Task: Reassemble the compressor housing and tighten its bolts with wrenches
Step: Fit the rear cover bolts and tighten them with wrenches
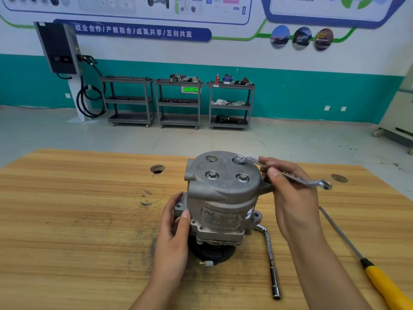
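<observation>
Ring wrench (283, 172) seated on a top bolt (238, 159).
Right hand (290, 198) pinches its shank; left hand (176, 224) grips the compressor housing (223, 191); the label (221, 218) between the hands is illegible.

The compressor housing (223, 189) is dull matte grey, with a black pulley (214, 253) underneath. The wrench (290, 175) and socket wrench (270, 258) are both shiny chrome. The table (78, 220) is orangey-tan wood, streaky grain, dark smudges. The screwdriver (366, 264) has a yellow handle and black collar. The wall (312, 97) is teal below, white above. 3 dark grey carts (178, 101).

Matt cast-metal compressor housing (223, 189), wooden table (78, 220)
</observation>
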`<state>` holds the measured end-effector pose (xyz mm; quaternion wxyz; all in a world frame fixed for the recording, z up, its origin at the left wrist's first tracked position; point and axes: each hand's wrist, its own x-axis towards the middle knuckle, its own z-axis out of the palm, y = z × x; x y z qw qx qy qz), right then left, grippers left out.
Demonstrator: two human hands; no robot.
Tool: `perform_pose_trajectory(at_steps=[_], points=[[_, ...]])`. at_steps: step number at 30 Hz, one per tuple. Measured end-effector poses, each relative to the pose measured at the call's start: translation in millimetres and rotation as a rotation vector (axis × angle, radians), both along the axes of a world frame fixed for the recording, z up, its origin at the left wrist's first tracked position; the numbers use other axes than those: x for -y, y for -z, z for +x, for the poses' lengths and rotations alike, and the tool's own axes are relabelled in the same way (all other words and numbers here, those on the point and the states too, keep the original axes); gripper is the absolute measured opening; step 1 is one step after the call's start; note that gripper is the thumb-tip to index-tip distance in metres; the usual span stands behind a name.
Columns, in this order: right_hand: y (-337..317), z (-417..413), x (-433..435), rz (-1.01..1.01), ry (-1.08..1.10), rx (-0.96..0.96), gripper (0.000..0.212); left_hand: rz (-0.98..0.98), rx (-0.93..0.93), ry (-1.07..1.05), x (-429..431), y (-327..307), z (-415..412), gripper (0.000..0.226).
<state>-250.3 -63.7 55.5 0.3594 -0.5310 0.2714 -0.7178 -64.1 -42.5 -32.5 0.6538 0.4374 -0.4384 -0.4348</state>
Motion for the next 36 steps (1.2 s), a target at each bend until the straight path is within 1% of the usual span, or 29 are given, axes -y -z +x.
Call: perform_pose_trajectory(at_steps=[3, 6, 8, 10, 11, 16, 19, 22, 25, 27, 29, 30, 31, 33, 34, 36], points=[[5.8, 4.0, -15.6, -0.162, 0.122, -0.338, 0.027, 0.006, -0.011, 0.001, -1.2, -0.2, 0.6, 0.034], [0.6, 9.3, -20.3, -0.200, 0.109, -0.478, 0.032, 0.012, -0.008, 0.015, -3.0, -1.4, 1.4, 0.032], [-13.5, 14.1, -17.6, -0.220, 0.170, -0.581, 0.026, 0.005, -0.012, 0.017, -3.3, -1.3, 1.2, 0.032], [-31.0, 20.8, -11.7, -0.252, 0.227, -0.751, 0.017, -0.011, -0.009, 0.017, -4.0, -2.7, 1.0, 0.031], [-39.3, 25.8, -8.2, -0.249, 0.222, -0.832, 0.015, -0.015, -0.006, 0.021, -4.2, -3.7, 1.0, 0.031], [-71.8, 52.4, 14.7, -0.049, 0.160, -1.042, 0.006, -0.018, -0.001, 0.046, -3.4, -4.2, 3.5, 0.037], [-83.5, 61.2, 30.4, 0.079, 0.121, -1.189, 0.012, -0.022, 0.010, 0.044, -2.7, -2.2, 2.9, 0.035], [-85.6, 58.3, 47.6, 0.187, 0.164, -1.228, 0.019, -0.016, -0.009, 0.037, 0.8, 0.7, 3.4, 0.031], [-81.2, 45.8, 60.2, 0.304, 0.209, -1.151, 0.026, 0.004, -0.016, 0.020, 4.8, 4.1, 3.1, 0.044], [-75.5, 34.7, 61.8, 0.393, 0.206, -1.008, 0.028, 0.017, -0.004, 0.018, 6.0, 5.1, 3.4, 0.047], [-67.5, 23.1, 61.6, 0.499, 0.124, -0.800, 0.025, 0.018, 0.015, 0.031, 5.8, 5.4, 3.4, 0.039], [-63.1, 17.9, 60.6, 0.547, 0.061, -0.688, 0.019, 0.016, 0.024, 0.040, 4.8, 4.9, 3.4, 0.034], [-59.4, 13.4, 59.8, 0.581, -0.005, -0.576, 0.012, 0.012, 0.027, 0.050, 3.7, 4.3, 3.4, 0.033], [-54.0, 3.9, 58.8, 0.609, -0.143, -0.319, 0.004, 0.004, -0.001, 0.082, 0.7, 2.1, 2.5, 0.040], [-51.9, -0.4, 57.0, 0.607, -0.218, -0.179, 0.004, 0.000, -0.024, 0.098, -1.1, 1.0, 2.1, 0.042], [-44.2, -7.7, 51.0, 0.579, -0.326, 0.044, 0.013, -0.013, -0.056, 0.126, -3.3, 0.5, 1.4, 0.054]])
